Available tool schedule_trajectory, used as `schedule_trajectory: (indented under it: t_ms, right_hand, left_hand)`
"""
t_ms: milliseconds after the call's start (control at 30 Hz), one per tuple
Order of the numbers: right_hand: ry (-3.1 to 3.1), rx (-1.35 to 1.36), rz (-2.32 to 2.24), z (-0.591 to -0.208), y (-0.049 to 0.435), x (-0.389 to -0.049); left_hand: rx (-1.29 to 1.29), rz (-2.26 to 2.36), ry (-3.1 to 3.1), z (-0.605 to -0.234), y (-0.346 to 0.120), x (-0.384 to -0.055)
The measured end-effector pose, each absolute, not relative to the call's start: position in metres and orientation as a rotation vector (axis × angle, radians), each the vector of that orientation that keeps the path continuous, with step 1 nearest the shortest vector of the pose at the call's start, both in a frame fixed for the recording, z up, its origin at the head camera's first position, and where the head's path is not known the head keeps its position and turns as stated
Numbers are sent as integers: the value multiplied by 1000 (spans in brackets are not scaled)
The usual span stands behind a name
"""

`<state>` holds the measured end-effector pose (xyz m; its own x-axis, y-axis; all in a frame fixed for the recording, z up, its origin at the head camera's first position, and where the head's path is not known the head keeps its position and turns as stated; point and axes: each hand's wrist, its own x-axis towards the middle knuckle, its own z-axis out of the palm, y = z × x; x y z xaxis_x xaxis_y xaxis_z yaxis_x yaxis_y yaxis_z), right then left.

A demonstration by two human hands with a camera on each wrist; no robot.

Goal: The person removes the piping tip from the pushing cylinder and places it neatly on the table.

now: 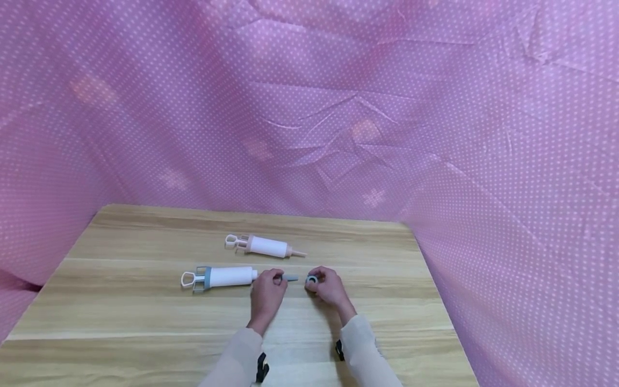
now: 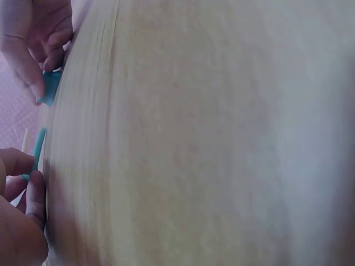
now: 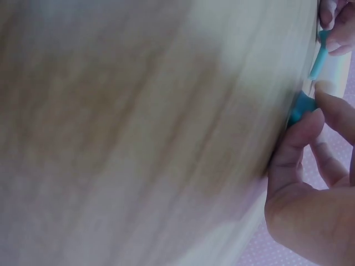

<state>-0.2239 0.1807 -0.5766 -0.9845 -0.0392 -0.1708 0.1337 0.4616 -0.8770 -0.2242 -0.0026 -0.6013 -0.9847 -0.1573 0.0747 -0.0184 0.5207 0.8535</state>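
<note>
My left hand pinches a slim blue-grey nozzle between thumb and fingertips, its narrow tip pointing right. Just left of that hand lies a large syringe with a white barrel, a blue-grey flange and a white loop handle; the hand partly covers the gap between barrel and nozzle. Across from the nozzle tip, my right hand holds a short blue-grey ring by its edge. In the right wrist view the ring sits between thumb and index finger, close to the tabletop, a little apart from the nozzle.
Behind the hands lies a second syringe, white with pinkish-beige fittings and a thin nozzle. All rests on a wood-grain table. A pink dotted cloth hangs around the table's back and sides.
</note>
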Motion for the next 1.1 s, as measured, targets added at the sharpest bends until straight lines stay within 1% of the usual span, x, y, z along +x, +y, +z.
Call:
schedule_trajectory:
  t_ms: [300,700,933,1100]
  right_hand:
    - [2580,67,-1530,-581,183,-229]
    - [2557,121,-1598,-579,186,-228]
    - [2671,150,-1545,-574,192,-228]
    - [2799,99,-1535,-567,192,-233]
  left_hand:
    - [152,-1455,-2605,-606,2,-226]
    - [46,-1413,-2703,-596,-1,-225]
    - [28,-1401,-2707,-575,-4,-230]
    - [-116,-1358,-2604,-556,-14,-243]
